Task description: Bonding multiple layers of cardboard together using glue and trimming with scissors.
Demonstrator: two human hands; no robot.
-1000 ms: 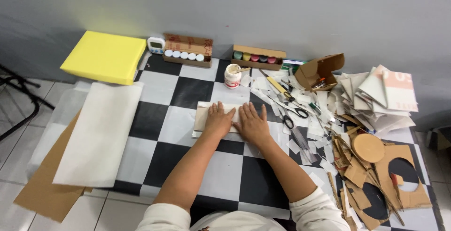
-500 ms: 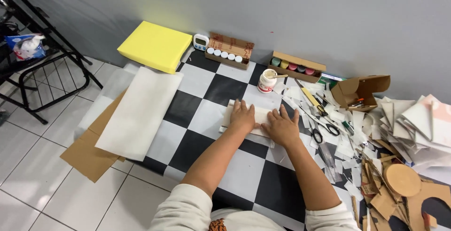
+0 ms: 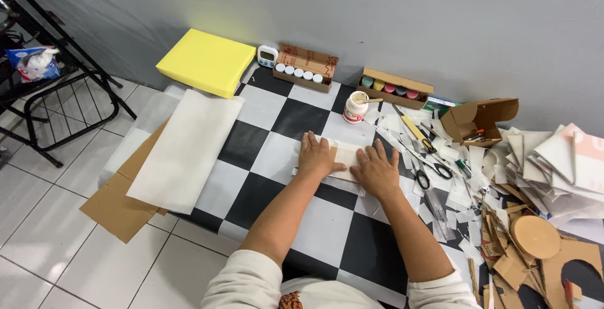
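My left hand (image 3: 316, 155) and my right hand (image 3: 377, 169) lie flat, fingers spread, on a small pale cardboard piece (image 3: 345, 157) that rests on a white paper strip on the black-and-white chequered mat (image 3: 264, 189). Both palms press down on it; neither hand grips anything. A white glue jar (image 3: 355, 107) with a stick in it stands just beyond the hands. Black-handled scissors (image 3: 431, 172) lie to the right of my right hand.
A yellow foam block (image 3: 206, 61) and a large white sheet (image 3: 189, 148) over brown cardboard (image 3: 116, 205) lie left. Two trays of paint pots (image 3: 303, 72) (image 3: 393, 87) and a small timer (image 3: 267, 55) line the wall. Cardboard scraps, a round disc (image 3: 535, 236) and an open box (image 3: 475, 120) crowd the right. A black metal rack (image 3: 50, 95) stands far left.
The view has swung to the left, so the rack and floor tiles now show. Both hands have stayed pressed flat on the cardboard piece.
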